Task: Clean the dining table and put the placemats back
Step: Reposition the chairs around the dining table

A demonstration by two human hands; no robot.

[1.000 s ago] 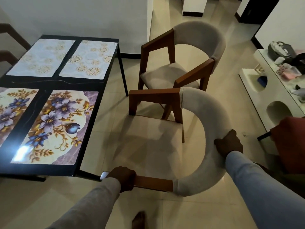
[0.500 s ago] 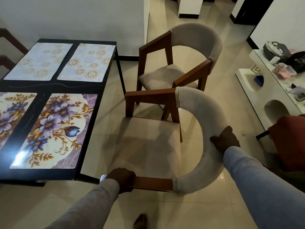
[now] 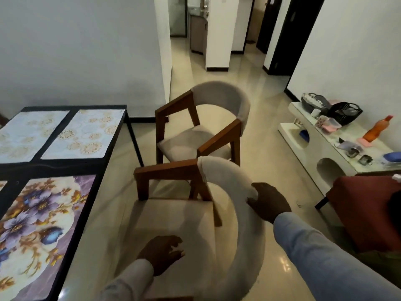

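The black dining table (image 3: 104, 170) stands at the left. On it lie a purple floral placemat (image 3: 43, 231), the corner of another floral one (image 3: 2, 185), and two white-and-gold placemats (image 3: 86, 133) (image 3: 28, 133). A wooden chair with a beige seat (image 3: 173, 218) sits beside the table's right edge. My right hand (image 3: 269, 203) is shut on its curved padded backrest (image 3: 225, 177). My left hand (image 3: 161, 254) hovers over the seat's near side with fingers apart, holding nothing.
A second matching chair (image 3: 201, 131) stands just beyond the near one. At the right, a white sideboard (image 3: 321, 153) carries bags, an orange bottle (image 3: 378, 129) and small items. A dark red seat (image 3: 368, 209) is close on the right. Tiled floor runs to a corridor.
My left hand has let go of the chair's wooden armrest and now floats open above the seat. My right hand keeps its grip on the backrest. The view has tilted upward.
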